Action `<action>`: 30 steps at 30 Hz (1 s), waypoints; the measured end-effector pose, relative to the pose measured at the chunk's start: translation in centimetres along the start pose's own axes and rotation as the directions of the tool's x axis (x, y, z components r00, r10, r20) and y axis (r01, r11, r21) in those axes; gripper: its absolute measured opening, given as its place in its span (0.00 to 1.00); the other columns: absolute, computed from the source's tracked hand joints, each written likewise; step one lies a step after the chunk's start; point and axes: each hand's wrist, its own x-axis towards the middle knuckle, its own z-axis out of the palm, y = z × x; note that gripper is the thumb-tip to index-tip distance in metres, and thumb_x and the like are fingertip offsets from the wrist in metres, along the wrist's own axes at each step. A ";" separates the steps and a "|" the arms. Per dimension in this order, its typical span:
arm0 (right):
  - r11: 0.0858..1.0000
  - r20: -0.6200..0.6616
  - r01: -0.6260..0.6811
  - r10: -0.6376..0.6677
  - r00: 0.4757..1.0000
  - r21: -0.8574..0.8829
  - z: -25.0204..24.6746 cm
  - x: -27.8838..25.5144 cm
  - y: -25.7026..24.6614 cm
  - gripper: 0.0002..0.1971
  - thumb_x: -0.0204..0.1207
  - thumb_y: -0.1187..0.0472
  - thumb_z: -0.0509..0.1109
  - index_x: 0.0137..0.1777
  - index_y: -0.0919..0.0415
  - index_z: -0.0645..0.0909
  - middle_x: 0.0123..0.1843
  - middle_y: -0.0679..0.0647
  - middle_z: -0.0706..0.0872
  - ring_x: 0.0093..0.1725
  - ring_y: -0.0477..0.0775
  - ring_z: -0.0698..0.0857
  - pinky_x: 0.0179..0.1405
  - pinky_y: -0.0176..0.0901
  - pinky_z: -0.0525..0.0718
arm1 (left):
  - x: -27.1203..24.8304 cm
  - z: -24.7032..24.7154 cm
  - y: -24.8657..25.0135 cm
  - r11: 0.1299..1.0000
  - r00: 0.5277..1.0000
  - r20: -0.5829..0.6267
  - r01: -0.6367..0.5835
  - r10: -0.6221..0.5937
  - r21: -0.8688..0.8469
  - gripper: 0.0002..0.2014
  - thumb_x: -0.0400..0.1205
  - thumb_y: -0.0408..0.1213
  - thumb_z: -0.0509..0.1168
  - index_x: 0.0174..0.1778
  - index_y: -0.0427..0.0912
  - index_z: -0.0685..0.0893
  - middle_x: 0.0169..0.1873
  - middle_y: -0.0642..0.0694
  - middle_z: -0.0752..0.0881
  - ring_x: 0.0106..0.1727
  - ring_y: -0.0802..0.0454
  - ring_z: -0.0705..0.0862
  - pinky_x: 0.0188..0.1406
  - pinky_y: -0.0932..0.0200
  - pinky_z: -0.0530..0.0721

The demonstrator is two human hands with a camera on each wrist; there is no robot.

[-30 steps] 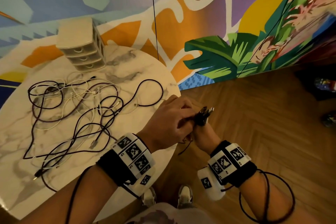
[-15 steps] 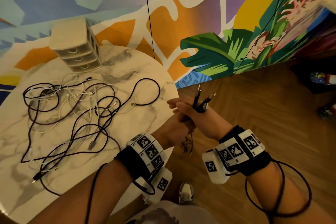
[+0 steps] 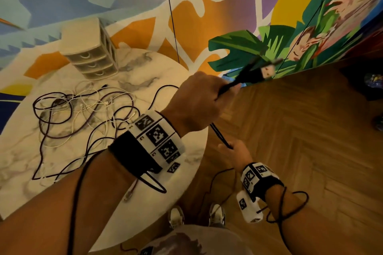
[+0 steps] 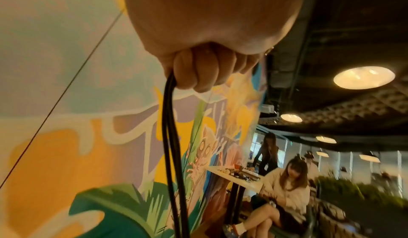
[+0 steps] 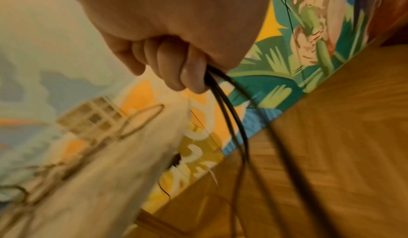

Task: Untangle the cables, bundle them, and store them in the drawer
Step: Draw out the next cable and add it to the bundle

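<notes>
My left hand (image 3: 199, 99) is raised past the table's right edge and grips a doubled black cable (image 3: 220, 135). The cable's plug ends (image 3: 263, 69) stick up beyond the fist. Lower down, my right hand (image 3: 233, 151) holds the same cable, which runs taut between the two hands. In the left wrist view my fingers (image 4: 198, 70) curl round the two black strands (image 4: 171, 137). The right wrist view shows my fingers (image 5: 176, 67) gripping the strands (image 5: 223, 105), which trail down. A tangle of dark and white cables (image 3: 83, 114) lies on the marble table (image 3: 145, 80). A small beige drawer unit (image 3: 91, 49), with its drawers shut, stands at the table's back.
A painted mural wall (image 3: 238, 6) rises right behind the table. Wooden floor (image 3: 300, 130) spreads to the right, and my shoes (image 3: 216, 213) are below. Slack black cable hangs over the floor (image 3: 209, 188). In the left wrist view, people sit at another table (image 4: 284, 180).
The hands, joined at the table edge before, have drawn apart. The left rose with the plug ends, the right slid down the cable, and the cable is now stretched between them.
</notes>
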 end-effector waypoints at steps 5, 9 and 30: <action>0.965 0.009 -0.149 0.155 0.988 -0.215 -0.1 0.6 5.2 0.25 0.82 0.46 0.61 0.25 0.57 0.67 0.23 0.54 0.70 0.24 0.52 0.68 0.28 0.45 0.67 | 0.6 -1.4 0.9 0.925 0.960 -0.030 -0.260 0.278 0.277 0.21 0.83 0.49 0.53 0.32 0.44 0.84 0.16 0.52 0.73 0.15 0.54 0.66 0.19 0.67 0.60; 0.858 0.040 -0.232 0.281 0.959 -0.459 -1.0 -0.3 7.0 0.28 0.83 0.38 0.51 0.26 0.55 0.66 0.24 0.51 0.72 0.22 0.51 0.70 0.25 0.42 0.68 | 0.9 -2.5 1.1 0.863 0.929 -0.029 -0.330 0.369 0.383 0.21 0.84 0.48 0.54 0.27 0.44 0.79 0.18 0.52 0.65 0.16 0.51 0.62 0.24 0.65 0.55; 0.984 0.176 0.135 -0.154 0.972 0.119 -3.8 -1.8 0.3 0.19 0.72 0.59 0.68 0.64 0.54 0.78 0.60 0.43 0.81 0.59 0.41 0.81 0.54 0.36 0.78 | -1.1 3.9 -1.3 0.952 0.979 -0.028 0.189 -0.201 -0.242 0.27 0.85 0.41 0.60 0.18 0.52 0.62 0.12 0.55 0.70 0.17 0.58 0.66 0.19 0.68 0.62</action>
